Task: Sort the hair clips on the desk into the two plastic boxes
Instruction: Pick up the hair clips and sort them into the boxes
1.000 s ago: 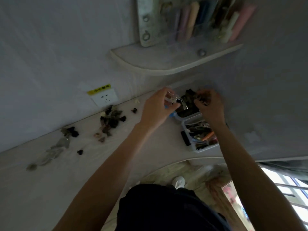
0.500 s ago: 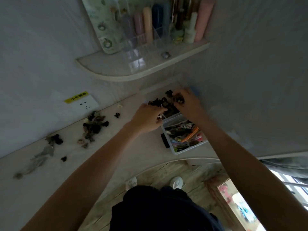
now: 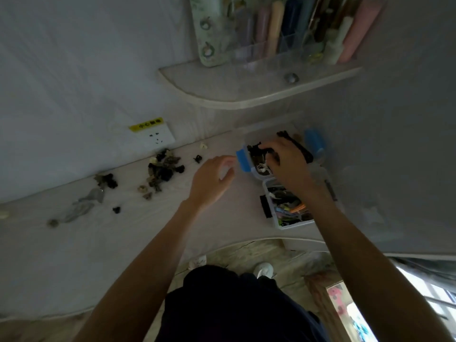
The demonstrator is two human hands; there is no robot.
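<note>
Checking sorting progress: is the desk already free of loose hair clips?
No, a pile of hair clips lies on the desk below the wall socket.

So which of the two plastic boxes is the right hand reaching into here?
The far box with the blue latch, holding mostly dark clips. The right hand is over it; the nearer box, with a black latch and colourful clips, is untouched.

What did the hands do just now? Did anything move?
The left hand let go of the clear clip it held and pulled back from the blue-latched box, now empty. The right hand stayed in that box on the dark clips. The pile on the desk stayed put.
</note>
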